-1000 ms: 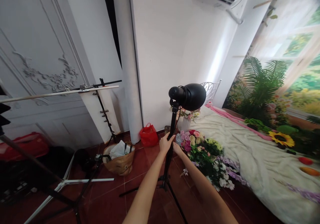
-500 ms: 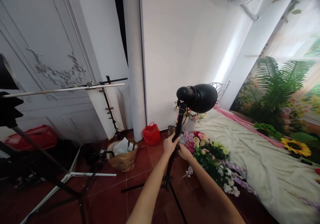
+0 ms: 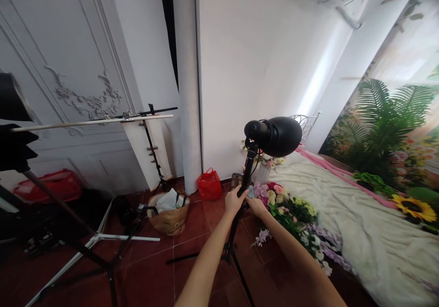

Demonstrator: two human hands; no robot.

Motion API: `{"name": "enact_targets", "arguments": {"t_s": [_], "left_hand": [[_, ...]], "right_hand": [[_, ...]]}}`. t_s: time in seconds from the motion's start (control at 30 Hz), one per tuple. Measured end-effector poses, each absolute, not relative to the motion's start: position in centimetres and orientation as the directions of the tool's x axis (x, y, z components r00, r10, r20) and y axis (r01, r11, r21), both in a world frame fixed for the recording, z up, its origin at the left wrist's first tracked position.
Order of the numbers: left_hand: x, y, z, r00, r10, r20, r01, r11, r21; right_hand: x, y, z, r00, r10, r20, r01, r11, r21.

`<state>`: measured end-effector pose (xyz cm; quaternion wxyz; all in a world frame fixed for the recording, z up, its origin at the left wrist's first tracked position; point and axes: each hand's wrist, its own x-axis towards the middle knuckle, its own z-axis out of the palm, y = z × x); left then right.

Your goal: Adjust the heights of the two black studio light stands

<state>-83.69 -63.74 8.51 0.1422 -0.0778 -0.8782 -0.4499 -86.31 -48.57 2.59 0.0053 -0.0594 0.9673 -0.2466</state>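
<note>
A black studio lamp (image 3: 283, 136) with a wide hood tops a black light stand (image 3: 248, 167), whose legs spread on the red tiled floor. Around the stand's pole, below the lamp, my left hand (image 3: 235, 200) is closed. My right hand (image 3: 255, 205) is closed at the pole's right side, level with my left; its fingertips are partly hidden behind the pole. The lamp's hood points to the right.
Artificial flowers (image 3: 279, 197) lie beside a bed with a cream blanket (image 3: 363, 220). Left of the stand are a red bag (image 3: 210, 184), a woven basket (image 3: 169, 218) and a white stand's legs (image 3: 128, 238). More stands and a dark lamp fill the far left.
The view has shifted slightly to the left, so the surroundings sit a little further right. Both hands keep their hold on the stand.
</note>
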Motion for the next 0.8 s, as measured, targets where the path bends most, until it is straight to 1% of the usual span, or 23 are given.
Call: {"name": "enact_targets", "arguments": {"t_s": [0.07, 0.17, 0.23, 0.33, 0.4, 0.47, 0.57, 0.63, 0.73, 0.8], "left_hand": [[-83.7, -63.8, 8.4, -0.946, 0.012, 0.324, 0.269, 0.585, 0.765], [-83.7, -63.7, 8.3, -0.943, 0.02, 0.331, 0.279, 0.587, 0.76], [-83.7, -63.7, 8.4, -0.943, 0.024, 0.333, 0.282, 0.591, 0.756], [-83.5, -63.6, 8.5, -0.942, 0.011, 0.336, 0.274, 0.602, 0.75], [-83.4, -63.6, 8.6, -0.943, 0.011, 0.332, 0.269, 0.61, 0.745], [-83.3, -63.6, 8.8, -0.944, 0.025, 0.33, 0.277, 0.609, 0.744], [-83.2, -63.7, 8.9, -0.939, 0.027, 0.344, 0.291, 0.596, 0.748], [-83.1, -63.7, 8.9, -0.94, 0.019, 0.34, 0.284, 0.593, 0.753], [-83.2, -63.7, 8.7, -0.943, 0.023, 0.331, 0.279, 0.594, 0.755], [-83.3, -63.8, 8.6, -0.942, 0.029, 0.334, 0.285, 0.593, 0.753]], "right_hand": [[-85.7, -48.9, 1.6, -0.991, -0.126, 0.038, -0.131, 0.919, -0.371], [-85.3, -49.5, 0.5, -0.984, -0.137, 0.113, -0.16, 0.959, -0.232], [-85.7, -49.8, 0.4, -0.983, -0.165, 0.082, -0.176, 0.973, -0.15], [-86.9, -50.1, 0.8, -0.983, -0.185, -0.015, -0.185, 0.983, -0.006], [-87.5, -50.2, 1.0, -0.984, -0.179, -0.019, -0.18, 0.982, 0.058], [-87.7, -50.1, 0.7, -0.983, -0.182, -0.012, -0.183, 0.98, 0.08], [-87.3, -50.0, -0.4, -0.977, -0.214, -0.013, -0.214, 0.974, 0.077], [-86.9, -50.0, -1.6, -0.978, -0.207, 0.032, -0.204, 0.976, 0.074], [-86.4, -50.3, -3.4, -0.983, -0.115, 0.14, -0.112, 0.993, 0.031], [-86.2, -50.5, -4.1, -0.988, -0.04, 0.149, -0.042, 0.999, -0.015]]}}
